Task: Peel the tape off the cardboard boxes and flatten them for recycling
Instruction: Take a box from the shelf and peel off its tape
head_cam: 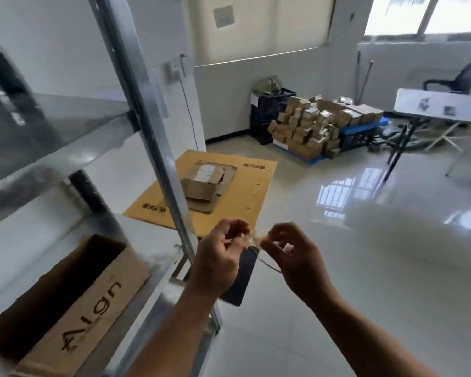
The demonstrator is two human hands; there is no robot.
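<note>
Both hands were curled, the left hand (pixel 215 262) and right hand (pixel 291 257) each pinching one end of a short, crumpled, glossy strip of tape (pixel 253 238). The tape was translucent with a tan tinge, and its long axis ran about 9 to 3 o'clock between them above the shiny tiled floor (pixel 365 281). At 12 o'clock a squat matte brown box (pixel 201 183) with a white label sat on flattened cardboard on a yellow-brown paper sheet (pixel 245 197); at 1 o'clock lay a heap of small boxes (pixel 310 126), and at 8 o'clock a long open carton (pixel 74 303), pointing 7 to 1 o'clock, rested on a steel shelf (pixel 146 112).
</note>
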